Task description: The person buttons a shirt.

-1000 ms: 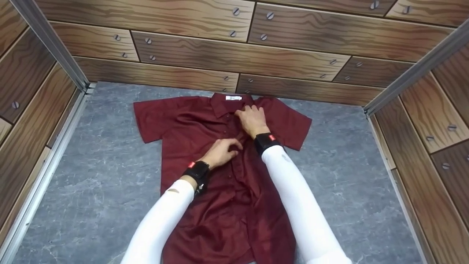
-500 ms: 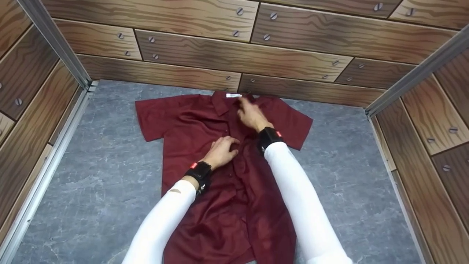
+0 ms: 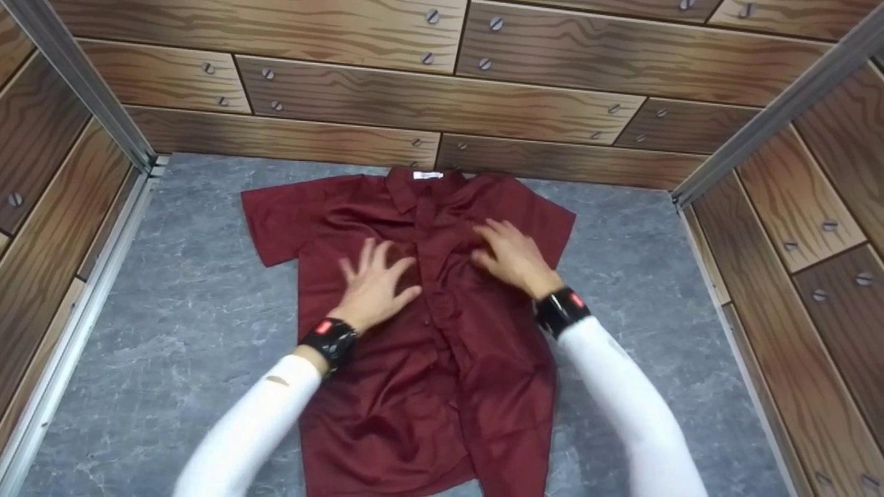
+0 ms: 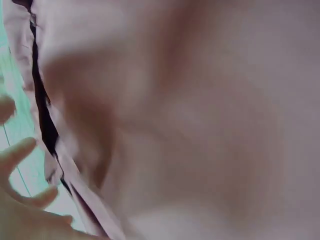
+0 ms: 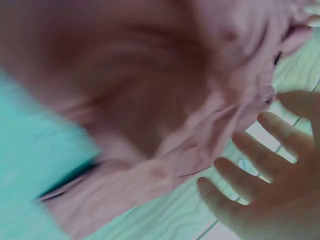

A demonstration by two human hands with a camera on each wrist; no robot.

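A dark red short-sleeved shirt (image 3: 387, 407) lies spread out front side up, collar away from me, with a white label (image 3: 427, 175) inside the neck. Its front placket runs down the middle, and the right front panel is creased. Over the left chest my left hand (image 3: 373, 293) hovers with fingers spread, holding nothing. My right hand (image 3: 514, 259) is over the right chest below the shoulder, its fingers extended and a little blurred. In the right wrist view the fingers (image 5: 250, 187) show apart and hold no cloth. The left wrist view catches the spread fingers (image 4: 20, 155) beside the shirt.
The shirt rests on a grey marbled surface (image 3: 179, 290). Wood-patterned panels stand behind it (image 3: 331, 96) and along both sides, with metal rails (image 3: 97, 90) at the corners. The collar lies near the back panel.
Both hands have left the placket and moved apart, the left one leftward and the right one right and toward me from the collar. The collar's right side and the upper placket now lie flatter.
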